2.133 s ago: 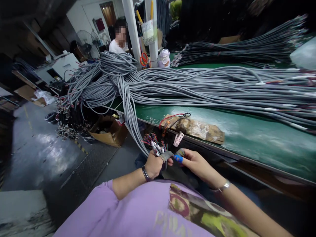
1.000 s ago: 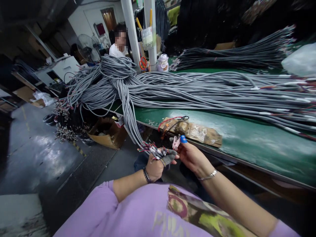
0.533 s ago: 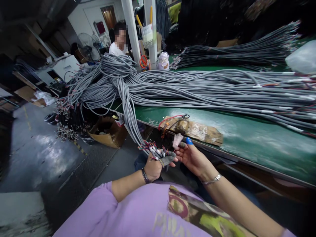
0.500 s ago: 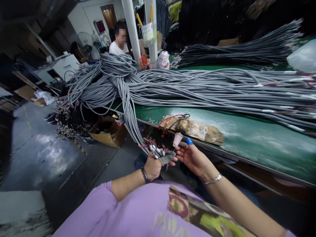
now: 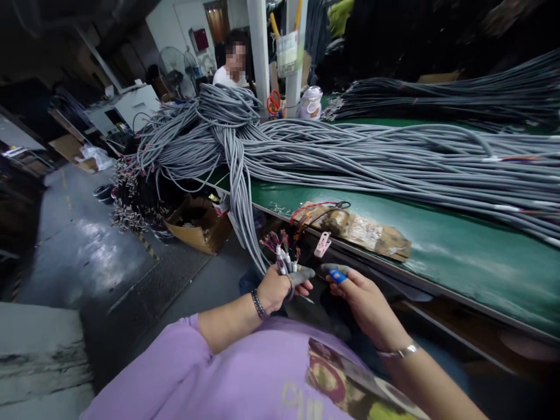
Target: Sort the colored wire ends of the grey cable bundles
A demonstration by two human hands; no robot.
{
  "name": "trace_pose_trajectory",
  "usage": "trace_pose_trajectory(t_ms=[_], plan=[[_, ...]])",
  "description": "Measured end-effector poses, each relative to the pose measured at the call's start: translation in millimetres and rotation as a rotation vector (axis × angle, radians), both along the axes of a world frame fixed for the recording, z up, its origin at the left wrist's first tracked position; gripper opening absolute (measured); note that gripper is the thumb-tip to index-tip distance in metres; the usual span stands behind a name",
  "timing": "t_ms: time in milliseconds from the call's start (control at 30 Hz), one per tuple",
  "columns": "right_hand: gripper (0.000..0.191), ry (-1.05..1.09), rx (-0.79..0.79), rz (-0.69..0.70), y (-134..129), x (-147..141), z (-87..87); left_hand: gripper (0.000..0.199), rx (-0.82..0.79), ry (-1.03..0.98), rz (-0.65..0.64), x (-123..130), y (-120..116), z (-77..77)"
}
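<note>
My left hand (image 5: 280, 287) is closed round a bunch of grey cables whose stripped ends (image 5: 284, 254) stick up above the fist, with white wrapping and thin coloured wires. A grey finger cover sits on its thumb. Just to the right, apart from it, is my right hand (image 5: 356, 289); its thumb, wrapped in blue, presses against a finger in a grey cover. Anything in that pinch is too small to make out. Above the gap between the hands, a pink clip (image 5: 322, 244) is at the table edge. The held cables (image 5: 240, 192) run up to the pile on the table.
Long grey cables (image 5: 350, 154) lie along the green table (image 5: 459, 233). A taped wooden block (image 5: 363, 233) with red and black wires sits at its front edge. Below left stands a cardboard box (image 5: 201, 227). Behind the table are a white post (image 5: 259, 52) and a person (image 5: 227, 73).
My right hand has moved right, away from the left hand. The coloured wire ends in my left hand now point up more plainly. The view has shifted a little left.
</note>
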State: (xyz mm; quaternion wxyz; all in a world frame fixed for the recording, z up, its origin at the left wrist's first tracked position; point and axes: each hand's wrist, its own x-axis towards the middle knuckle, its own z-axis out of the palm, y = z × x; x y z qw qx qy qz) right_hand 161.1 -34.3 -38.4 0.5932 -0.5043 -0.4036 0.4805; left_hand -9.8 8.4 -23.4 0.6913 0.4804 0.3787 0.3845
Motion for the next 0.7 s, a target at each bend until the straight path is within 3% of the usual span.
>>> trace_pose_trajectory(t_ms=[167,300,533,700], plan=[[0.032,-0.246,0.165,0.152,-6.4,-20.7,14.6,0.048,0.077,0.007,-0.040,0.3,-9.6,-9.3],[0.025,-0.361,0.202,0.097,-3.7,-30.8,17.5,0.046,0.151,-0.019,-0.066,-2.4,-13.7,-12.4],[0.026,-0.204,0.155,0.042,-5.1,-33.9,22.6,0.049,0.175,0.060,-0.142,-8.9,-17.1,-6.5],[0.030,-0.141,0.117,0.176,-5.9,-27.6,30.6,0.052,0.221,0.111,-0.148,-9.1,-14.0,-1.0]])
